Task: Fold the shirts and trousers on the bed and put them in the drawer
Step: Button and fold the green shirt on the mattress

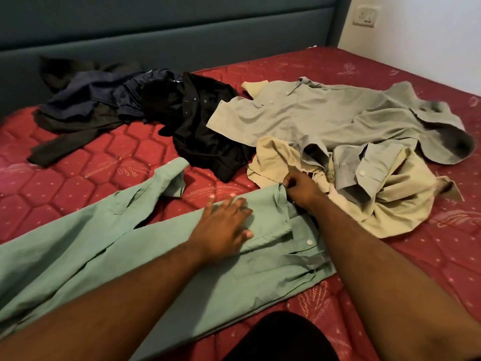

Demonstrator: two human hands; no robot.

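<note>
Green shirt (145, 256) under flat left hand (223, 230); right hand (299, 188) pinches its edge.

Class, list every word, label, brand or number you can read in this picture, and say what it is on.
None can be read.
Wall switch plate: marks too blurred to read.
Mattress: printed pattern only, no letters.
Shirts: no label showing.

A green shirt (109, 254) lies spread across the near side of the red mattress (78, 165). The left hand (223, 227) presses flat on it, fingers straight, while the right hand (299, 188) pinches its far edge. A grey shirt (325, 115), beige garment (406, 201) and dark clothes (161, 105) lie beyond.
</note>
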